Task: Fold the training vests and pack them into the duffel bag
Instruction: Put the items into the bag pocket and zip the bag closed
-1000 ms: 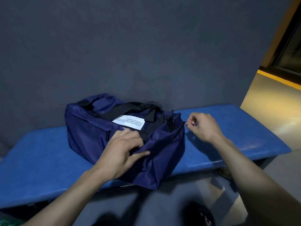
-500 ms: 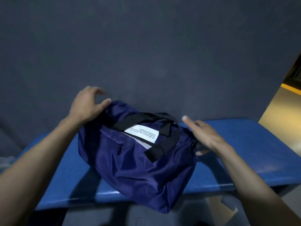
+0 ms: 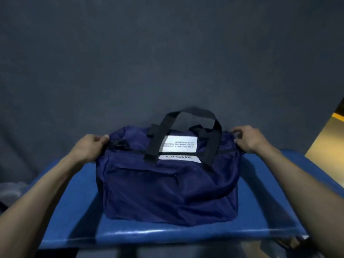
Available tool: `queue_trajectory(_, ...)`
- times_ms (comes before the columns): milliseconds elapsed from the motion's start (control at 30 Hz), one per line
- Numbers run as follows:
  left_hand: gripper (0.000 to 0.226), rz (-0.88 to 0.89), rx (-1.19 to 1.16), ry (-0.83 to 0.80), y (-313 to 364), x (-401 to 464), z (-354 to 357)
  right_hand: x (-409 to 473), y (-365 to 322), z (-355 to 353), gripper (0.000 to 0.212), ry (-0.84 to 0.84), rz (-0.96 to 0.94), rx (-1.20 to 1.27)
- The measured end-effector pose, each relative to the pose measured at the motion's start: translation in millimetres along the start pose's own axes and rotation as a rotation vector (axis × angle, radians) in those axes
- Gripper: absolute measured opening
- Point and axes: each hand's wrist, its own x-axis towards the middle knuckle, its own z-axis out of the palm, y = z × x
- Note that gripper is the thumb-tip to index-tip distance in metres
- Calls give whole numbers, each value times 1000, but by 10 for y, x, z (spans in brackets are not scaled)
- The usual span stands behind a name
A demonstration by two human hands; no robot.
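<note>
A navy duffel bag stands upright and square to me on the blue padded bench. Its black handles arch up over a white label, and its top looks zipped. My left hand grips the bag's left end, fingers curled on the fabric by a black buckle. My right hand grips the bag's right end in the same way. No training vests are visible.
A dark grey wall rises right behind the bench. At the far right there is a yellowish floor area. The bench's glossy front edge runs just below the bag.
The bag has been turned from a skewed lie to square and upright. My left hand moved from the bag's front to its left end; my right hand went from the zipper pull to the right end.
</note>
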Motion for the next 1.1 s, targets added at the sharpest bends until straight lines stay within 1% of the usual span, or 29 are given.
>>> queue_trajectory(33, 57, -39, 57, -94, -70, -35, 5, 29, -53, 3, 47, -57, 14, -95)
queue_trajectory(67, 55, -67, 88, -166, -113, -43, 12, 54, -129, 35, 49, -58, 1, -143)
queue_trajectory(100, 50, -71, 105, -200, -83, -34, 5, 86, -222, 84, 48, -23, -38, -132)
queue_trajectory(167, 40, 2, 140, -139, 69, 58, 36, 122, -470, 163, 49, -1, -138, -33)
queue_trajectory(200, 44, 40, 143, -96, 160, 115, 67, 101, -620, 193, 49, -52, -185, 33)
queue_trajectory(233, 56, 71, 141, -81, 260, 148, 100, 70, -734, 237, 46, -119, -213, 116)
queue_trajectory(267, 66, 86, 145, -107, 330, 180, 156, 10, -802, 279, 43, -192, -215, 212)
queue_trajectory(300, 70, 98, 189, -150, 372, 213, 232, -84, -835, 288, 41, -262, -214, 290)
queue_trajectory(333, 68, 114, 269, -185, 372, 249, 310, -195, -872, 257, 44, -316, -233, 302)
queue_trajectory(400, 49, 137, 404, -164, 314, 300, 405, -349, -882, 167, 50, -329, -350, 221)
queue_trajectory(433, 38, 138, 401, -127, 284, 318, 418, -414, -843, 125, 50, -306, -436, 199)
queue_trajectory(467, 34, 133, 366, -97, 252, 338, 419, -482, -794, 83, 48, -301, -515, 187)
queue_trajectory(500, 38, 136, 326, -85, 226, 355, 420, -550, -747, 55, 48, -311, -573, 134)
queue_trajectory(533, 42, 130, 290, -87, 215, 360, 420, -599, -690, 64, 51, -311, -605, 22)
queue_trajectory(567, 43, 128, 265, -87, 201, 366, 424, -640, -633, 107, 51, -293, -637, -147)
queue_trajectory(633, 43, 130, 240, -76, 198, 358, 443, -730, -531, 264, 41, -245, -674, -429)
queue_trajectory(667, 42, 134, 231, -73, 210, 344, 441, -775, -500, 338, 41, -225, -689, -484)
queue_trajectory(700, 41, 136, 219, -75, 216, 336, 441, -806, -479, 413, 43, -222, -714, -474)
queue_trajectory(733, 40, 141, 209, -80, 229, 322, 444, -839, -478, 472, 39, -213, -734, -429)
queue_trajectory(800, 41, 149, 183, -87, 234, 295, 451, -908, -494, 544, 20, -146, -809, -343)
queue_trajectory(833, 42, 149, 173, -74, 237, 276, 440, -960, -509, 536, 15, -128, -856, -309)
queue_trajectory(867, 44, 148, 158, -36, 243, 255, 410, -1026, -523, 490, 11, -144, -898, -243)
queue_trajectory(900, 46, 140, 129, 24, 225, 266, 368, -1114, -541, 421, 6, -200, -922, -154)
queue_trajectory(933, 47, 127, 89, 95, 189, 280, 319, -1189, -527, 352, 7, -259, -940, -95)
queue_trajectory(967, 46, 107, 59, 149, 142, 299, 263, -1255, -492, 287, 15, -290, -964, -88)
queue_trajectory(1000, 46, 94, 49, 164, 104, 313, 210, -1299, -433, 236, 24, -293, -989, -110)
queue_trajectory(1033, 45, 97, 64, 140, 69, 323, 172, -1303, -374, 201, 32, -291, -992, -110)
queue_trajectory(1067, 44, 117, 86, 97, 32, 332, 161, -1288, -324, 185, 36, -284, -973, -41)
queue_trajectory(1100, 41, 134, 96, 62, 16, 321, 166, -1251, -296, 172, 37, -252, -915, 103)
